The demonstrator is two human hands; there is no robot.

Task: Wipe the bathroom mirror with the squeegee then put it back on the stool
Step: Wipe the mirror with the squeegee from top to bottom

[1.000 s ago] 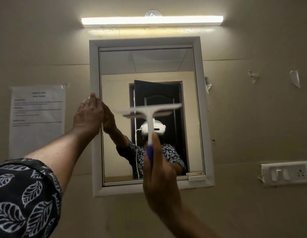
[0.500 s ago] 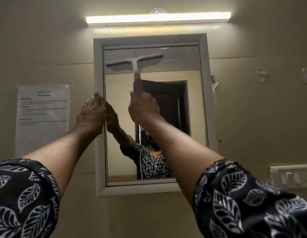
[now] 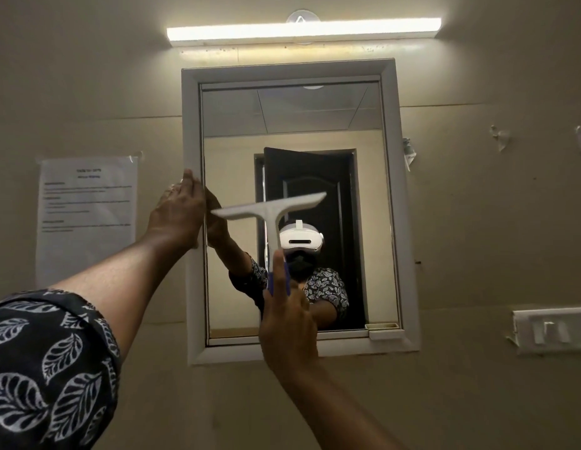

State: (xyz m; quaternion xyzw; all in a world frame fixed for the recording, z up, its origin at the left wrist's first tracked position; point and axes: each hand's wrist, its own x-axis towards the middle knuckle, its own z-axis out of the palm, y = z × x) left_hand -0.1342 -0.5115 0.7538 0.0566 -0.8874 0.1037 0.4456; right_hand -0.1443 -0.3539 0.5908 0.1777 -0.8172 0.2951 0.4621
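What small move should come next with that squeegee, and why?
Probably draw the white, blue-handled T-shaped squeegee straight down to the glass's lower edge. The right hand grips its handle, its blade sits tilted at mid-height of the white-framed wall mirror, and the left hand rests on the frame's left side.

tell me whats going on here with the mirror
A person is wiping a wall mirror with a white squeegee. The right hand grips its blue handle from below, and the blade sits tilted about halfway up the glass. The left hand rests with straight fingers on the left side of the white frame. The stool it goes back to is not in view, so that step is not yet done.
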